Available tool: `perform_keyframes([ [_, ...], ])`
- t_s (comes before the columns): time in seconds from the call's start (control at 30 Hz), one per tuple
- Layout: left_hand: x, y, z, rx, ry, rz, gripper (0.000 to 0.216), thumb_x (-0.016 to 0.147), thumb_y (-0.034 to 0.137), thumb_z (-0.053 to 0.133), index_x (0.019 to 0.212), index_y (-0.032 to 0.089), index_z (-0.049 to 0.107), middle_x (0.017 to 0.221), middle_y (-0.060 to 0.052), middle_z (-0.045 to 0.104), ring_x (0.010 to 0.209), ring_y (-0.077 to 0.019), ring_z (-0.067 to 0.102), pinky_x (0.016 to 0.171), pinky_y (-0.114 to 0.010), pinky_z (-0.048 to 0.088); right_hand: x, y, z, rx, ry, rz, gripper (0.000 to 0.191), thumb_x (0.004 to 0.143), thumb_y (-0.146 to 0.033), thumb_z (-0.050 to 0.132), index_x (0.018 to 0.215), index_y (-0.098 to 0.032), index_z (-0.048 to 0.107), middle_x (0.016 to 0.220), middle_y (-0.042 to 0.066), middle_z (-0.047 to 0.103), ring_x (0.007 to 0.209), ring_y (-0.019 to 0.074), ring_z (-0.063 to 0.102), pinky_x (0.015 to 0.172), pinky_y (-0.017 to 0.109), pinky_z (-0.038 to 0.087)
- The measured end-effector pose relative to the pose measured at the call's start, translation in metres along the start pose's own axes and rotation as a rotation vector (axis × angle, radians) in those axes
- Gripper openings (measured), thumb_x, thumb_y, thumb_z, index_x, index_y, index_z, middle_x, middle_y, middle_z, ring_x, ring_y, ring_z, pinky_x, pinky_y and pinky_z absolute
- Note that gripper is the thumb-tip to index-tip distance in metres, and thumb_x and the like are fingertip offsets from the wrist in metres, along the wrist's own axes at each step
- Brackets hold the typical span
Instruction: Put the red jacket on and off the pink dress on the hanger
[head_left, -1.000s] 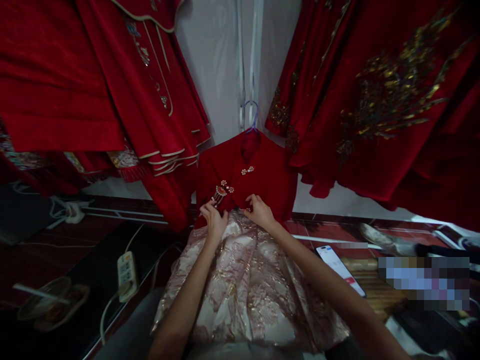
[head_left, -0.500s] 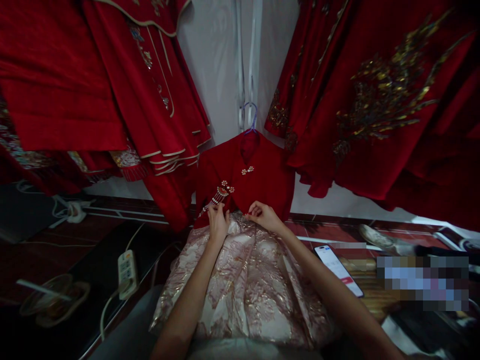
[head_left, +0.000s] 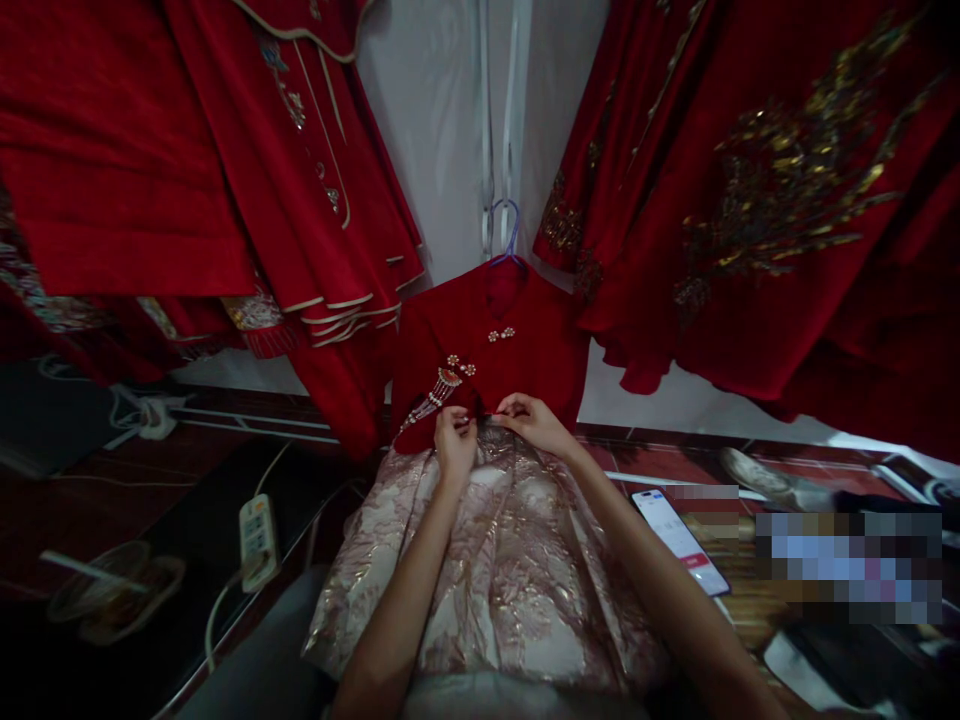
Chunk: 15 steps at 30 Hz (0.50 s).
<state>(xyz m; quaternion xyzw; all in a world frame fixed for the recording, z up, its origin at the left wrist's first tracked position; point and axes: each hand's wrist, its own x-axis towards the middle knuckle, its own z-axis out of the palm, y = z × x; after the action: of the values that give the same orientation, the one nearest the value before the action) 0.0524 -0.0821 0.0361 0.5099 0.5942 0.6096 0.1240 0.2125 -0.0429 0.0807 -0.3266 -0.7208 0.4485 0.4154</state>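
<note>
A red jacket (head_left: pixel 525 365) with a stand collar hangs on a purple hanger (head_left: pixel 507 232). Flower-shaped beaded fasteners (head_left: pixel 501 335) and a fan-shaped tassel ornament (head_left: pixel 448 378) decorate its front. Below it spreads a pink-and-gold brocade skirt (head_left: pixel 517 560), reaching down to my lap. My left hand (head_left: pixel 456 445) is closed in a pinch at the jacket's lower front edge, just under the tassel. Beside it, my right hand (head_left: pixel 534 422) pinches the same edge, with a bit of red showing at its fingertips. Fingers partly hide the exact spot held.
Red embroidered garments (head_left: pixel 315 200) hang on the left and more (head_left: pixel 645 220) on the right. A power strip (head_left: pixel 258 543) and a plastic bowl (head_left: pixel 112 590) lie at left. At right are a phone (head_left: pixel 681 542) on a wooden surface and someone's shoe (head_left: pixel 776 482).
My left hand has shifted right and slightly down, off the tassel ornament and closer to my right hand. The right hand has risen slightly, with the jacket edge now showing between both.
</note>
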Motion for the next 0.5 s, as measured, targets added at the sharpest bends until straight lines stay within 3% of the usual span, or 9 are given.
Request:
perform_keyframes([
  [0.13,-0.016,-0.017,0.007,-0.065,-0.019,-0.017,0.027,0.074,0.006,0.052,0.098,0.018,0.054,0.098,-0.007,0.056,0.086,-0.0137,0.058,0.071,-0.025,0.053,0.002,0.016,0.018,-0.017,0.096,-0.009,0.028,0.073,-0.041,0.066,0.085,-0.018,0.058,0.082,0.003,0.064,0.072,0.0128,0.059,0.064,0.024,0.047],
  [0.33,-0.006,-0.021,0.0,0.112,0.069,-0.045,0.014,0.076,0.016,0.058,0.089,0.017,0.054,0.085,-0.005,0.058,0.069,-0.0129,0.054,0.065,-0.027,0.046,0.0,0.019,0.03,-0.028,0.125,0.012,0.025,0.075,-0.04,0.066,0.085,-0.017,0.06,0.076,0.003,0.066,0.069,0.013,0.061,0.061,0.023,0.048],
  [0.5,-0.002,-0.028,-0.005,-0.06,0.031,-0.152,0.016,0.074,0.026,0.064,0.083,0.017,0.055,0.069,0.0,0.058,0.062,-0.0122,0.055,0.063,-0.025,0.045,0.0,0.019,0.033,-0.021,0.131,0.0,0.028,0.074,-0.041,0.066,0.087,-0.017,0.062,0.077,0.004,0.067,0.069,0.0131,0.062,0.059,0.023,0.05],
])
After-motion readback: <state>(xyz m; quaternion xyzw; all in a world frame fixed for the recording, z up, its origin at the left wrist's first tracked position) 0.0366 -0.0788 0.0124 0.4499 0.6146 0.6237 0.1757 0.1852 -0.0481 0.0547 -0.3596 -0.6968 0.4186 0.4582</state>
